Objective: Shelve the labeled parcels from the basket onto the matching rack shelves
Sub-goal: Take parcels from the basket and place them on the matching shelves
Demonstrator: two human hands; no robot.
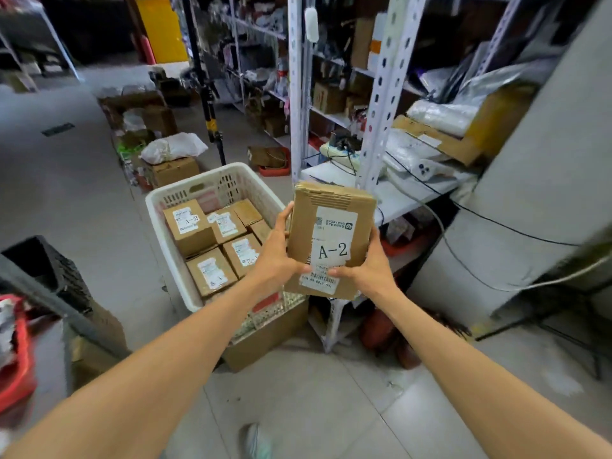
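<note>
I can read the big "A-2" on the label of the flat cardboard parcel (331, 240) in my hands, but the small print above it is too blurred, and both thumbs cover part of the print just beneath. The rack (387, 94) on the right is smeared, so I cannot make out any shelf markings. In the white basket (212, 180), one box (188, 226) shows "A-2"; the other labels are unreadable, and my left forearm hides the basket's near right corner.

My left hand (275, 256) grips the parcel's left edge and my right hand (367, 263) its right edge, thumbs on the front face near the lower end. The fingers (285, 213) wrap round the sides; their tips are out of sight behind the cardboard. Both arms reach forward, nearly straight. The parcel is held in the air, label towards me, tilted slightly, just right of the basket and in front of the rack's lower shelf (400, 197).
</note>
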